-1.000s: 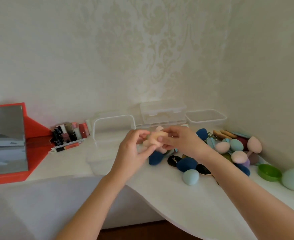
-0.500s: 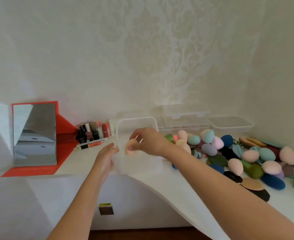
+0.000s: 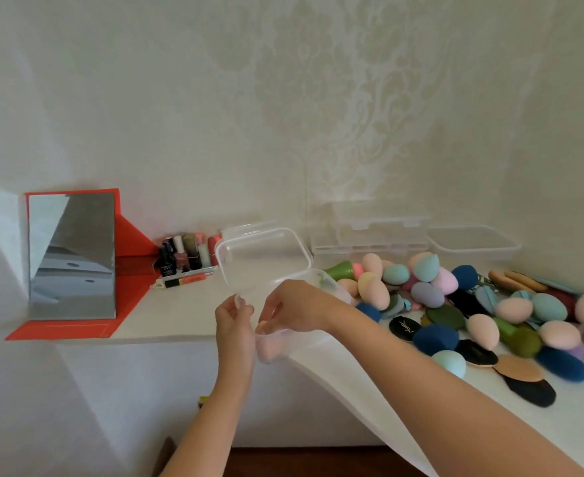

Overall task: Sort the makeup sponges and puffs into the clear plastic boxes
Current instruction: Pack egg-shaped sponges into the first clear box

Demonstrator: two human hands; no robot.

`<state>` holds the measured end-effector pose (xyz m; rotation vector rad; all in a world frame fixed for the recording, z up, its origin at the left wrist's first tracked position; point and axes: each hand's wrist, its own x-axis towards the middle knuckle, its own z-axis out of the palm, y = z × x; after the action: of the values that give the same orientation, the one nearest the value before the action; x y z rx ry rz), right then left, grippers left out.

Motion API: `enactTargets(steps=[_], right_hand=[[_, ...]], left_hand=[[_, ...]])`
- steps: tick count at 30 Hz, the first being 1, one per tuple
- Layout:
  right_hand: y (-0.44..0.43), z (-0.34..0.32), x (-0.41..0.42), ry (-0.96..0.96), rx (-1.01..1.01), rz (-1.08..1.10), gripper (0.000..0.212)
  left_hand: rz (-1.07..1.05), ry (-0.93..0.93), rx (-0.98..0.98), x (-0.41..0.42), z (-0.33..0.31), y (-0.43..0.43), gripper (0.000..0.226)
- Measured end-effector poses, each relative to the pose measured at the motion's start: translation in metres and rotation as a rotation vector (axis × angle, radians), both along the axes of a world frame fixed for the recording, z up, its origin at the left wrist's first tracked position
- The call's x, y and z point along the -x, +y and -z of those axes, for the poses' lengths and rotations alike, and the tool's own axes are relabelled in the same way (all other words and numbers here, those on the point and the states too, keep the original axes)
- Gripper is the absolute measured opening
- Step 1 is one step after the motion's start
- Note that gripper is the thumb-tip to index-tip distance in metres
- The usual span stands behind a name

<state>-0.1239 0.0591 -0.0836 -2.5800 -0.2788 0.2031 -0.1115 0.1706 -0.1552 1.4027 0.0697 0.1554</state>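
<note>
Two slender forearms run bare from the frame's lower edge up to the left hand [image 3: 234, 325] and right hand [image 3: 297, 306], both uncovered.

Peach is seen on the puff [image 3: 262, 327] at the fingers [image 3: 274, 315]; right of them, the sponges [image 3: 428, 294] are coloured pink, teal, navy and green.

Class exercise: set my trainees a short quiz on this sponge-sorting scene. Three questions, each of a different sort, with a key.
1. True or false: the lid of the clear box stands open.
2. The right hand pinches: A) a peach sponge; B) a green sponge; C) a polish bottle.
3. Fill in: the mirror stands on the box's ___ side.
Key: 1 true; 2 A; 3 left.
</note>
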Motion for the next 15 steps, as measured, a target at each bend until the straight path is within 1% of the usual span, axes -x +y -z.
enactTargets(steps=[2,4,6,8,11,13,15], right_hand=[[-0.006,-0.003,0.005,0.043,-0.055,-0.043,0.023],[-0.012,-0.008,0.008,0.093,-0.070,-0.069,0.024],[-0.014,-0.011,0.010,0.149,-0.087,-0.064,0.022],[-0.016,-0.010,0.009,0.175,-0.109,-0.051,0.015],[-0.018,-0.004,0.006,0.154,-0.146,-0.018,0.014],[-0.020,-0.001,0.006,0.150,-0.218,0.006,0.012],[-0.024,-0.002,0.009,0.112,-0.339,0.039,0.009]], left_hand=[[-0.095,-0.057,0.000,0.008,-0.001,-0.001,0.026],[-0.182,-0.140,-0.066,0.010,0.001,-0.002,0.025],[-0.209,-0.283,-0.148,0.009,0.002,0.001,0.015],[-0.180,-0.433,-0.268,0.011,0.004,0.004,0.006],[-0.071,-0.595,-0.441,0.011,0.011,0.010,0.035],[-0.041,-0.658,-0.552,0.009,0.015,0.012,0.043],[-0.027,-0.701,-0.661,0.004,0.018,0.013,0.045]])
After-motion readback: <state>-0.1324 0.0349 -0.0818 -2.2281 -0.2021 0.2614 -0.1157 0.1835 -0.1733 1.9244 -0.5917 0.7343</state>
